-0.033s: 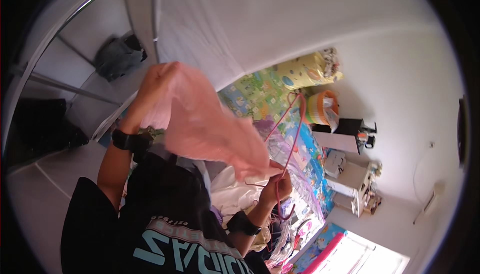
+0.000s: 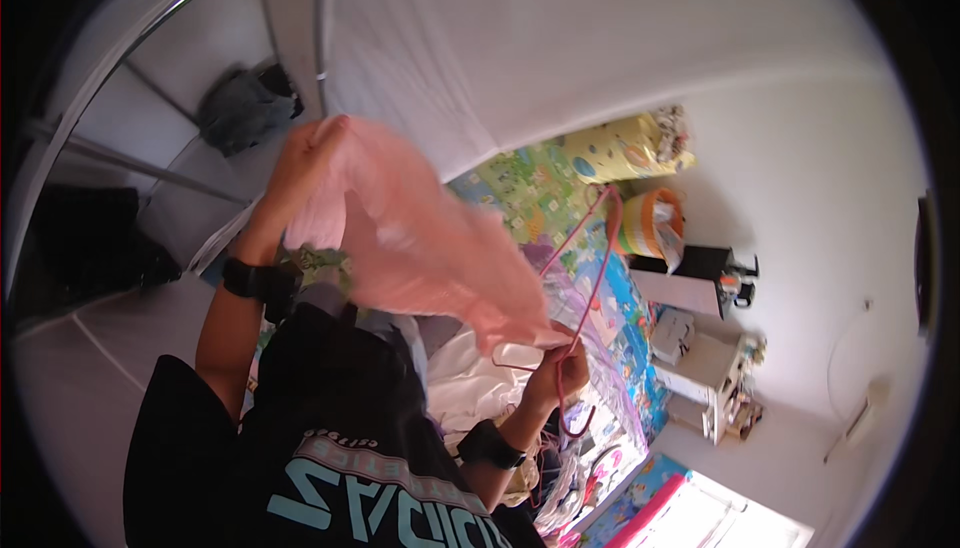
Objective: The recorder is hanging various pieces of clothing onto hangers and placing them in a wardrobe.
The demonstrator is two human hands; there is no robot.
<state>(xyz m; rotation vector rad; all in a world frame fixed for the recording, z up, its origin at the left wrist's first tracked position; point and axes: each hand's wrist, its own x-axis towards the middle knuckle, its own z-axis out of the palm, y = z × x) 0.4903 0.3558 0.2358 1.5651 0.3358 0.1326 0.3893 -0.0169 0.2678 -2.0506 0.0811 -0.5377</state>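
Pink garment (image 2: 420, 248) hides the hanger's (image 2: 590, 278) near end — left hand (image 2: 300, 163) fingers buried in cloth

Pink garment (image 2: 420, 248) thin matt cloth (translucent); hanger (image 2: 590, 278) smooth pink wire

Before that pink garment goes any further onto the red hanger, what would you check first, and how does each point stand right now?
1. Left hand grips the pink garment at its upper edge: ok.
2. Right hand holds the red hanger: ok.
3. Hanger inside the garment: cannot tell; one end of the hanger is hidden by the fabric.
4. Garment spread flat: not ok, it hangs bunched between the hands.
5. Hanger free of the clothes pile below: ok, it is lifted above it.
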